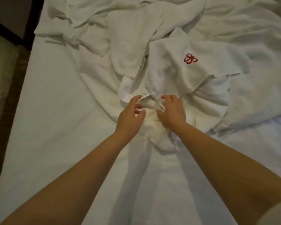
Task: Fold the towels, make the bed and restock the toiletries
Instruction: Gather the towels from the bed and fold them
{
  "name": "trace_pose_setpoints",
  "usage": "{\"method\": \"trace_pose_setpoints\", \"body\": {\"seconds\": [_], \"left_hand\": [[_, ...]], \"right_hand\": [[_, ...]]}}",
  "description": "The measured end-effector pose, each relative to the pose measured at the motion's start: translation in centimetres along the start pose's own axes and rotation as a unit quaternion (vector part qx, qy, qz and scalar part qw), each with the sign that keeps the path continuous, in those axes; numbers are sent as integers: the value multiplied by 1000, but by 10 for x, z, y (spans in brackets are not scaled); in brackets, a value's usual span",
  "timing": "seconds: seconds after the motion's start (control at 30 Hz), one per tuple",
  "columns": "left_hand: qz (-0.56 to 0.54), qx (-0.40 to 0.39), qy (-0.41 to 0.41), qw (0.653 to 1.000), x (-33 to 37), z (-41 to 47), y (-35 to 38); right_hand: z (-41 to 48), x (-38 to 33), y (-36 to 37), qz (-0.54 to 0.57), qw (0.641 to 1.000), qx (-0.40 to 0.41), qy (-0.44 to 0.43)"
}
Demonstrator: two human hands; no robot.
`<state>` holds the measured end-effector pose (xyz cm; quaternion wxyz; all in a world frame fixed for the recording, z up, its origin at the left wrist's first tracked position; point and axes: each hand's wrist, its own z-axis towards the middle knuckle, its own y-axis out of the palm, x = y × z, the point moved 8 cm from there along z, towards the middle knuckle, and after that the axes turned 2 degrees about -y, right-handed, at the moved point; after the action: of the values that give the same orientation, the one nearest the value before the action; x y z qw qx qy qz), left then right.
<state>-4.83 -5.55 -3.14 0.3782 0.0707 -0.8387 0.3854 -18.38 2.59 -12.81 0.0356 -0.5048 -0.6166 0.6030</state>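
1. White terry cloth fills the middle of our view: a white terry towel with a red embroidered emblem (182,73) lies crumpled on the white-sheeted bed (47,119), emblem side up, a little right of centre.
2. Its hemmed near edge hangs over a bunched heap of plain white towelling (159,135), which rests on the sheet between our forearms.
3. Our left hand (130,117) hovers just left of that hem. Its fingers (137,99) are spread and loosely bent, the thumb is held apart, and it holds nothing.
4. Our right hand (173,112) sits at the hem itself. Its fingers (168,99) are bent down with their tips on the towel's edge, and the thumb stretches out to the left. We cannot tell whether they pinch the cloth or only touch it.
5. The two hands are near each other but apart, with a strip of towelling showing between them.
6. A second plain white towel (128,51) lies draped farther up the bed, just beside the left side of the first.
7. Crumpled white bedding (250,21) spreads across the far end.
8. A dark wooden frame (29,25) runs beside the bed's left edge.
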Motion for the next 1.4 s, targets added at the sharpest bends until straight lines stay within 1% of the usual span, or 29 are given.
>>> {"method": "trace_pose_setpoints", "body": {"seconds": [0.07,0.13,0.17,0.27,0.33,0.37,0.43,0.5,0.57,0.67,0.7,0.77,0.87,0.93,1.0,1.1,1.17,1.27,1.33,1.4], "left_hand": [[-10,5,-15,1000,-7,-3,-4],[-15,6,-20,1000,-15,-9,-5],[-18,7,-21,1000,-16,-11,-5],[-15,18,-16,1000,-13,-15,-9],[-13,28,-8,999,-7,-21,-12],[-15,31,0,999,-1,-25,-14],[-27,35,23,999,17,-32,-16],[-39,32,51,997,39,-39,-16],[-54,34,91,994,65,-50,-16],[-99,53,152,982,102,-77,-24],[-106,60,169,978,113,-88,-28],[-97,77,210,970,133,-115,-36],[-80,86,301,946,166,-164,-49],[-97,44,309,945,180,-197,-51],[-120,12,306,944,188,-232,-54],[-131,4,321,938,201,-284,-63],[-130,-20,335,933,212,-318,-67],[-152,-57,359,919,233,-375,-80],[-202,-46,369,906,245,-413,-95],[-239,-18,374,896,252,-447,-107]], "right_hand": [[4,2,0,-88,996,16,-14],[9,9,-1,-122,992,31,-13],[12,11,-4,-116,993,35,-6],[18,10,-20,-19,998,52,22],[12,2,-43,48,996,80,9],[5,-7,-61,70,992,107,-6],[-17,-31,-105,112,975,190,-38],[-45,-53,-151,185,942,272,-70],[-73,-68,-188,252,907,326,-95],[-120,-87,-230,287,873,373,-125],[-138,-96,-240,285,870,377,-143],[-175,-118,-256,252,876,369,-183],[-236,-150,-280,196,878,371,-229],[-276,-164,-301,178,864,407,-237],[-314,-172,-322,172,849,446,-224],[-363,-184,-338,153,851,458,-205],[-396,-196,-349,121,852,463,-211],[-449,-216,-376,74,831,499,-235],[-480,-229,-393,46,824,502,-258],[-506,-238,-401,19,831,476,-287]]}}
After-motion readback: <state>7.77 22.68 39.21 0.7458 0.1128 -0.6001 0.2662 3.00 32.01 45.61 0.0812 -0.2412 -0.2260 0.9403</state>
